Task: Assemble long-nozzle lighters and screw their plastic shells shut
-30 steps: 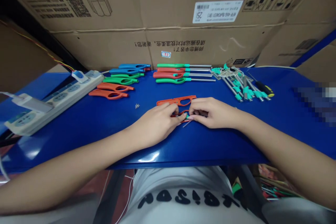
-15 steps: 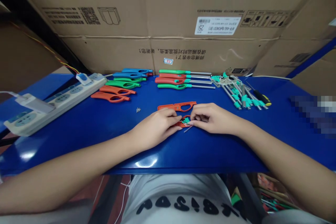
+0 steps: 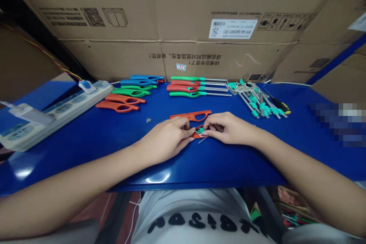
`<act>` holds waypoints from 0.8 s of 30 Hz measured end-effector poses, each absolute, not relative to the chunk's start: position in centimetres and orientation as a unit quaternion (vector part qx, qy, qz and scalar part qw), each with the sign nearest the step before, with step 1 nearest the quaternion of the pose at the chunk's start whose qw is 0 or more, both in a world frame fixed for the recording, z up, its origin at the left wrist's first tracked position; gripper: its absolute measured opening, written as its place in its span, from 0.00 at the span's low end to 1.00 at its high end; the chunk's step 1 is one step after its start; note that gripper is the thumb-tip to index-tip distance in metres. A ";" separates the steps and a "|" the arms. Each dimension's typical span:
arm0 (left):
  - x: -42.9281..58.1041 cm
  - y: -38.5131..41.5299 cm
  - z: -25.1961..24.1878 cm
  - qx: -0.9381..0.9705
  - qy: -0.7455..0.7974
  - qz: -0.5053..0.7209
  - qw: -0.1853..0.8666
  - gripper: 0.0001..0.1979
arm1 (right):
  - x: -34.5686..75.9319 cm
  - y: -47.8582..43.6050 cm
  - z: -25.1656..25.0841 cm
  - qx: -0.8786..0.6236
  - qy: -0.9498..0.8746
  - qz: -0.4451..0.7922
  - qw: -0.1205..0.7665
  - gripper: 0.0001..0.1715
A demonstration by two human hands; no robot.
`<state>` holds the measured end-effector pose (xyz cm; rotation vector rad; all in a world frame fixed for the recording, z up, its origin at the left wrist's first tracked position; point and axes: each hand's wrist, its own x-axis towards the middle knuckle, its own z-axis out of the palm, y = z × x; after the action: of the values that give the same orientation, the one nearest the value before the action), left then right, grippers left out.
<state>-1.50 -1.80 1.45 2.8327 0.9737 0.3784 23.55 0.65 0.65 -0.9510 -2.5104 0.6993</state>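
My left hand is closed in a pinch at the left part of an orange lighter shell half, mostly hidden beneath the fingers. My right hand pinches at the other side, its fingertips on a small teal plastic part seated in that shell. Thin white wires show near the fingertips. A thin grey rod sticks out below the right fingers. Just beyond both hands lies a second orange shell half, with a loop opening at its right end.
Blue, green and orange lighter shells lie at back left, near a power strip. Lighters with metal tubes lie at back centre. Right of them are teal-fitted tubes and a screwdriver. Small screws lie left of my hands. Cardboard stands behind.
The view has shifted slightly, so everything sits a little further left. Both hands keep nearly the same pinch, with only small finger movement over the orange shell.
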 end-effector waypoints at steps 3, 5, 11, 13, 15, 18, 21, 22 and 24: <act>-1.4 -1.9 1.2 0.938 0.322 0.123 0.039 0.16 | 23.4 0.6 0.6 -0.358 -0.874 0.271 0.184 0.13; -1.3 -2.1 1.2 0.937 0.329 0.113 0.019 0.17 | 23.4 0.5 0.6 -0.377 -0.861 0.291 0.181 0.13; -1.0 -2.6 1.2 0.941 0.328 0.085 -0.023 0.17 | 23.3 0.6 0.7 -0.392 -0.852 0.304 0.168 0.12; -1.1 -2.7 1.0 0.942 0.322 0.088 -0.037 0.17 | 23.2 0.6 0.8 -0.386 -0.859 0.291 0.170 0.12; -1.1 -2.7 0.7 0.942 0.320 0.093 -0.049 0.16 | 23.0 0.5 0.7 -0.392 -0.860 0.276 0.174 0.12; -1.0 -2.7 0.4 0.941 0.319 0.098 -0.057 0.16 | 22.7 0.4 0.7 -0.416 -0.851 0.270 0.175 0.13; -1.0 -2.8 0.4 0.940 0.322 0.099 -0.056 0.15 | 22.4 0.3 0.5 -0.441 -0.833 0.291 0.167 0.13; -1.0 -2.8 0.4 0.939 0.324 0.098 -0.055 0.15 | 22.4 0.3 0.5 -0.447 -0.827 0.300 0.164 0.14; -0.9 -2.8 0.5 0.939 0.324 0.097 -0.055 0.15 | 22.4 0.3 0.4 -0.456 -0.818 0.311 0.161 0.14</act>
<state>-0.94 -2.82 0.54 3.0591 1.0556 0.3150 22.40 0.28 0.44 -1.3016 -2.3369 0.8868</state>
